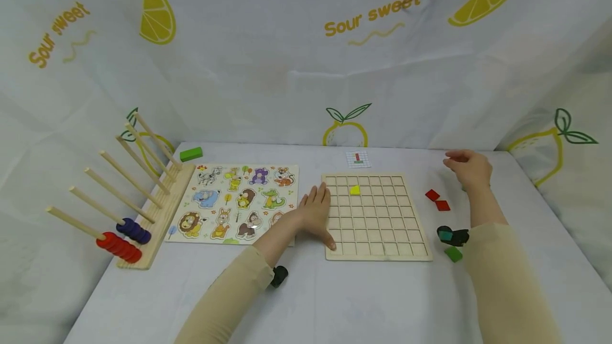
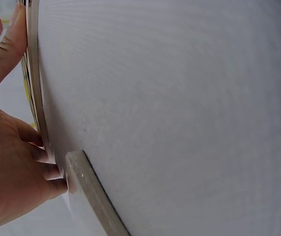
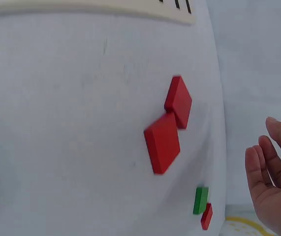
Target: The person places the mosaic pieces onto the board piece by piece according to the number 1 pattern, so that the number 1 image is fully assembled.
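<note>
My left hand (image 1: 314,215) rests along the left edge of a wooden grid board (image 1: 377,255), fingers extended and thumb near its lower corner. In the left wrist view, the fingers touch the board's edge (image 2: 36,73). One yellow piece (image 1: 355,190) lies in an upper cell of the grid. Over the table's right side hovers my right hand (image 1: 470,170), its fingers loosely bent with nothing visible between them. Two red tiles (image 1: 442,205) lie left of it. The right wrist view shows a green block (image 3: 201,200) and another red block (image 3: 206,216) below this hand.
Left of the board lies an animal picture puzzle (image 1: 229,201). Beyond it stands a wooden peg rack (image 1: 160,216) with red and blue rings. A green block (image 1: 191,154) and a small pattern card (image 1: 358,160) sit at the back. A green tile (image 1: 453,254) lies near the right forearm.
</note>
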The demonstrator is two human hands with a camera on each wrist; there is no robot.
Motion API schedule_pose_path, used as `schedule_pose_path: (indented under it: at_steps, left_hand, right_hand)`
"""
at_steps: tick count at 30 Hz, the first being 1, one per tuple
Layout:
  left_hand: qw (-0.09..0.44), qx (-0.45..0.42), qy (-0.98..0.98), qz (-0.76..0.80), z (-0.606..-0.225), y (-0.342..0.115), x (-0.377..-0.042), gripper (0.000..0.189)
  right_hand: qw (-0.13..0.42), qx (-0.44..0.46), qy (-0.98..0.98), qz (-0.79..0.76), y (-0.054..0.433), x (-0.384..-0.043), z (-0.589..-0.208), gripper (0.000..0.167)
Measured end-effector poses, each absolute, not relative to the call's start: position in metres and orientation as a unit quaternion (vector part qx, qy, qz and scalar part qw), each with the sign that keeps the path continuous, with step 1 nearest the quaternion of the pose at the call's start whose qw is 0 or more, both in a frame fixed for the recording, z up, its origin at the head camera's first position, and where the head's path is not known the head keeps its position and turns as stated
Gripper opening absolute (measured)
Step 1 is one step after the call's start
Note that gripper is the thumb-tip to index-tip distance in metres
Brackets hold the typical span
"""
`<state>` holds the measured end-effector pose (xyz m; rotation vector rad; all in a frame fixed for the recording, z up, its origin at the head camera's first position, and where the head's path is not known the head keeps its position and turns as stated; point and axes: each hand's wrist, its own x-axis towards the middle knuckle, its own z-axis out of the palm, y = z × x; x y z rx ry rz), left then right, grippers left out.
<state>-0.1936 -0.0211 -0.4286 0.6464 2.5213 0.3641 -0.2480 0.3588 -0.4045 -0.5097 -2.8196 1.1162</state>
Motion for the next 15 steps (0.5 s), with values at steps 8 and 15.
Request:
schedule_pose_path:
  at_steps: [8,15]
  left_hand:
    - [0.259,0.236,0.926,0.139,-0.429,-0.021,-0.194,0.142]
    - [0.257,0.232,0.928,0.138,-0.432,-0.021,-0.195,0.141]
  right_hand:
    - [0.021,-0.257,-0.895,0.364,0.406,-0.234,-0.409,0.052]
    - [0.008,-0.242,-0.906,0.347,0.427,-0.221,-0.415,0.054]
